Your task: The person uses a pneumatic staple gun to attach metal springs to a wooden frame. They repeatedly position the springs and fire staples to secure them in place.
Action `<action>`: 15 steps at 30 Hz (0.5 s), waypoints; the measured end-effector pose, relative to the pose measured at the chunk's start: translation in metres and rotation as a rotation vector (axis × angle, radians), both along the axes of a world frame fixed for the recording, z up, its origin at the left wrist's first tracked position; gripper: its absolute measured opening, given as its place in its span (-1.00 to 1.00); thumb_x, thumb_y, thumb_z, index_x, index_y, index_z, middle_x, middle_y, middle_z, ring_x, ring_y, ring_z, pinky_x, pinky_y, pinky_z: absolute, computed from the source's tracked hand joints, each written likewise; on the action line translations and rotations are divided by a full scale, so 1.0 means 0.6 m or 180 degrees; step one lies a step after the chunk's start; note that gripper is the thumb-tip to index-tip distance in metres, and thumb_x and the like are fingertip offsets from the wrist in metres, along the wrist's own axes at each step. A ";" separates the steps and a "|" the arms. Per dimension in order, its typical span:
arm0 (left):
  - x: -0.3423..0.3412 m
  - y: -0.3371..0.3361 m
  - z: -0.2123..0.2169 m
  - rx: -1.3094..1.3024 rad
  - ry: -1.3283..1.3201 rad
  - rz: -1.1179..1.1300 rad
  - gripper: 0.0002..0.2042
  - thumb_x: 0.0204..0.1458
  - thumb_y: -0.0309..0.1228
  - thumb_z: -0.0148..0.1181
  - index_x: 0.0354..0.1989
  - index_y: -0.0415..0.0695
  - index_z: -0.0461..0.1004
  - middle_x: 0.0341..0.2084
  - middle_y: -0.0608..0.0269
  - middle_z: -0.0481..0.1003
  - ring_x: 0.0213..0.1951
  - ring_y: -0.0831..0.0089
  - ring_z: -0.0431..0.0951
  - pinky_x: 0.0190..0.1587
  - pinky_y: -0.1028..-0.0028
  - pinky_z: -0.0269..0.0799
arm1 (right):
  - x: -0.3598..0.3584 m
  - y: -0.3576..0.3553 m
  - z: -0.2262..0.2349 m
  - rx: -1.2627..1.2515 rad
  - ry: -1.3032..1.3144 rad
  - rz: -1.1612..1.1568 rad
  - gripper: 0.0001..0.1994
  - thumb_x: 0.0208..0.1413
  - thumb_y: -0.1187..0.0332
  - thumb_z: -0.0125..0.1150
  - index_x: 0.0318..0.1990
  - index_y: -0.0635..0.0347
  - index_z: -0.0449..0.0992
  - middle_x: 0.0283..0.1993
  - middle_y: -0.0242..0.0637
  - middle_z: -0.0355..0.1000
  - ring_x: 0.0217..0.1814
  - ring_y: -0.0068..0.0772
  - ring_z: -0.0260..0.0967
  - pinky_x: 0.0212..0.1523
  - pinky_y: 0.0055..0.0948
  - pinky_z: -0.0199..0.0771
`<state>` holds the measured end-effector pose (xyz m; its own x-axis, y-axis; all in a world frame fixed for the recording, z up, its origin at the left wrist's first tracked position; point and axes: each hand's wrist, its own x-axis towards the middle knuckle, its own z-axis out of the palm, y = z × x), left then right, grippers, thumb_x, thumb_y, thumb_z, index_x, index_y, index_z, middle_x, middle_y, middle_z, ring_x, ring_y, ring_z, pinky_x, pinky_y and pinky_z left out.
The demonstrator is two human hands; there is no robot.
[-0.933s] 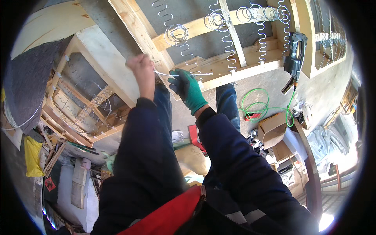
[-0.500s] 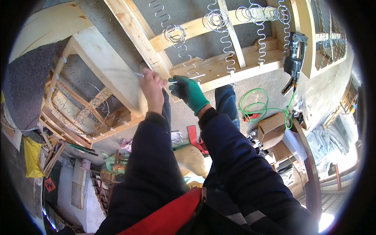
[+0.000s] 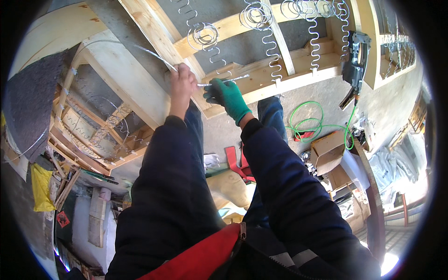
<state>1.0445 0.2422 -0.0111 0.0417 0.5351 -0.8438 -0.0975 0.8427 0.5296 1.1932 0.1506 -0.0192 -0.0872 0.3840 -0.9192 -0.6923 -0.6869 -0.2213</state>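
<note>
Here a thin steel wire (image 3: pixel 154 52) is being strung along a pale wooden frame rail (image 3: pixel 154 32), judged to be the fastening step; next it likely needs pulling taut and fixing to the wood. The bare left hand (image 3: pixel 182 86) pinches the wire, which arcs away to its left. Just right of it, the green-gloved right hand (image 3: pixel 227 95) is closed round a short wire end (image 3: pixel 223 81). Both dark-sleeved arms reach forward; zigzag springs (image 3: pixel 268 46) lie beyond.

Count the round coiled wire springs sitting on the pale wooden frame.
3: one coiled wire spring above the bare left hand, a second top centre, a tangled third further right; more may be hidden.
</note>
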 end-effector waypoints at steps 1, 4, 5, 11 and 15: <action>-0.005 0.006 -0.003 -0.0158 -0.0064 0.0193 -0.79 0.53 -0.23 -0.15 -0.19 -0.02 0.26 -0.51 0.38 0.27 -0.52 0.55 0.28 -0.42 0.34 0.41 | 0.002 -0.002 -0.001 -0.0076 0.0096 0.0069 -0.68 0.43 0.17 0.20 0.00 0.32 0.56 -0.18 -0.15 0.65 -0.30 -0.32 0.66 -0.26 -0.34 0.76; -0.010 0.005 -0.003 -0.0515 -0.0278 0.0514 -0.86 0.50 -0.21 -0.08 -0.07 0.04 0.28 -0.39 0.33 0.34 -0.36 0.42 0.46 -0.29 0.24 0.50 | 0.009 0.000 -0.001 0.0048 0.0123 0.0044 -0.61 0.43 0.07 0.21 0.05 0.29 0.56 -0.13 -0.19 0.65 -0.24 -0.33 0.66 -0.22 -0.36 0.74; -0.007 -0.002 -0.003 -0.0638 -0.0279 0.0620 -0.86 0.49 -0.20 -0.06 -0.05 0.03 0.30 -0.38 0.32 0.36 -0.34 0.39 0.49 -0.27 0.24 0.51 | 0.014 0.003 -0.001 -0.0033 0.0057 0.0056 -0.58 0.43 0.04 0.21 0.07 0.28 0.55 -0.11 -0.20 0.65 -0.20 -0.33 0.67 -0.19 -0.37 0.73; 0.009 -0.067 -0.010 -0.0890 0.0385 0.0133 -0.77 0.44 -0.18 0.06 -0.06 -0.09 0.45 -0.26 0.25 0.53 -0.21 0.38 0.59 -0.14 0.26 0.58 | 0.017 0.044 -0.002 0.0133 -0.0022 0.0425 -0.62 0.42 0.08 0.15 -0.03 0.29 0.58 -0.15 -0.17 0.66 -0.29 -0.31 0.65 -0.26 -0.34 0.71; 0.009 -0.091 -0.023 -0.0666 0.0240 0.0135 -0.77 0.40 -0.23 0.15 -0.11 -0.15 0.50 -0.21 0.22 0.61 -0.19 0.43 0.63 -0.12 0.33 0.59 | 0.022 0.048 -0.007 -0.0142 0.0023 0.0503 -0.67 0.37 0.17 0.15 -0.17 0.34 0.60 -0.28 -0.13 0.64 -0.37 -0.30 0.64 -0.34 -0.34 0.71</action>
